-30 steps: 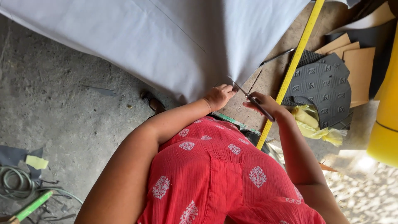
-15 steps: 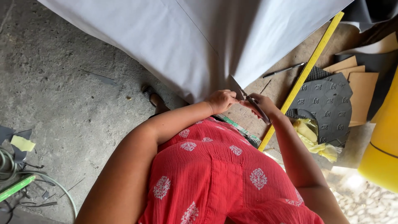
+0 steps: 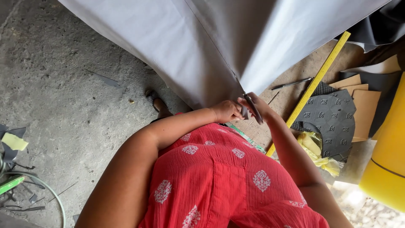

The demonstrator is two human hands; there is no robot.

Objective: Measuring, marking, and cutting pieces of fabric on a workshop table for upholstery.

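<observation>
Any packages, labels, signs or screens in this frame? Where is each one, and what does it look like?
No packages, signs or screens show.
Long yellow ruler: lies slanted on the brown board right of the hands, with small dark markings.
Dark grey rubber sheet: right of the ruler, rounded, embossed with a repeated square pattern.

The scissors (image 3: 252, 107) now stand steeper in the right hand (image 3: 257, 109), their blades pointing up into the slit of the grey sheet (image 3: 181, 55). The left hand (image 3: 228, 112) has drawn close, its fingers (image 3: 238, 115) almost touching the right hand's, and pinches the sheet's edge.
</observation>
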